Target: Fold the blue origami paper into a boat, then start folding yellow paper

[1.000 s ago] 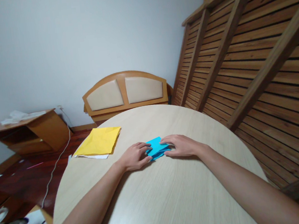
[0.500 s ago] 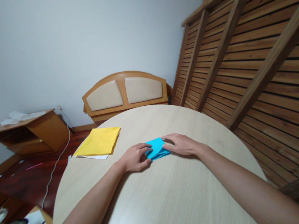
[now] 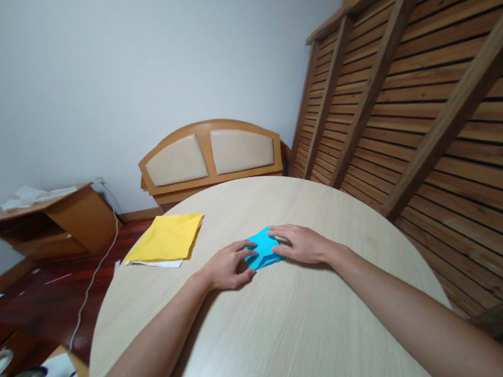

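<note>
Since the earlier frame, both hands have edged slightly farther up the round, pale wood-grain counter, carrying the small folded sheet of bright blue paper with them. Left hand lies palm down, fingers curled loosely over the sheet's left edge, pressing rather than clasping. Right hand rests flat, fingers extended onto the sheet's right edge. Between both hands the blue paper lies flat at mid-counter. Yellow paper sheets, stacked over white ones, lie well apart near the counter's far left rim.
</note>
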A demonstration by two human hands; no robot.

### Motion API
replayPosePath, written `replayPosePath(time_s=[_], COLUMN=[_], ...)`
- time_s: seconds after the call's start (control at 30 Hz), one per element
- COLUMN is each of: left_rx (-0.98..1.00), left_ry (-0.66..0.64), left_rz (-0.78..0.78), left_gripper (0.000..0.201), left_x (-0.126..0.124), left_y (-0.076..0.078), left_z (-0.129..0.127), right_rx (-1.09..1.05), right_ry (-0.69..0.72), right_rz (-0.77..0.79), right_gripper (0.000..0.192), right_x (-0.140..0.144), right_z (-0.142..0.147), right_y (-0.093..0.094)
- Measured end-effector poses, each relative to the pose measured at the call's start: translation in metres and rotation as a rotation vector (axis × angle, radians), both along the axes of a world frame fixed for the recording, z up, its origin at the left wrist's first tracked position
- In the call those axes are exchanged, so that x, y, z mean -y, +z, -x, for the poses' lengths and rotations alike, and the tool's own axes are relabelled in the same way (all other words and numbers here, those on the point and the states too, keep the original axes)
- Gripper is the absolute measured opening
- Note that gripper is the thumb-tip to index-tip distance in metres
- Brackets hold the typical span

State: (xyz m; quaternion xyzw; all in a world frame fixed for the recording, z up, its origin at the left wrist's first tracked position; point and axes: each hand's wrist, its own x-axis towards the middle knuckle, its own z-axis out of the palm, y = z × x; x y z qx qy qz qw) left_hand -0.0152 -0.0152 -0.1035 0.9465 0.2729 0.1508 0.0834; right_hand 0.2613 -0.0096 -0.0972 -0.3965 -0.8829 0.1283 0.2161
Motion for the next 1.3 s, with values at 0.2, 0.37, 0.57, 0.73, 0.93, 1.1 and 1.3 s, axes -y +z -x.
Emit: replayPosePath(time_s=[0.2, 0.37, 0.57, 0.73, 0.93, 1.1, 1.3], left_rx=[0.038, 0.065, 0.07, 0.1, 0.146, 0.16, 0.259], left_ry=[0.024, 0.032, 0.085, 0.094, 0.087, 0.093, 0.126], left_rz=[0.035, 0.038, 0.076, 0.095, 0.121, 0.158, 0.217], left_gripper=[0.037, 0.034, 0.049, 0.056, 0.059, 0.062, 0.082], left_x=[0.0, -0.001, -0.002, -0.004, -0.005, -0.004, -0.008], left_y=[-0.001, -0.003, -0.005, -0.009, -0.011, -0.01, -0.015], left_z=[-0.001, -0.002, -0.002, -0.002, -0.001, -0.002, -0.002], right_rx=[0.004, -0.012, -0.039, -0.072, -0.108, -0.122, -0.182], right_ry=[0.042, 0.075, 0.123, 0.155, 0.164, 0.19, 0.285], right_rz=[0.014, 0.032, -0.004, -0.018, -0.018, -0.079, -0.211], right_gripper=[0.049, 0.058, 0.037, 0.027, 0.025, 0.022, 0.019], right_x=[0.005, 0.003, -0.003, -0.004, -0.001, 0.001, 0.002], right_z=[0.006, 0.0, -0.005, -0.002, 0.002, 0.004, 0.009], right_y=[0.004, 0.003, 0.002, 0.003, 0.005, 0.007, 0.009])
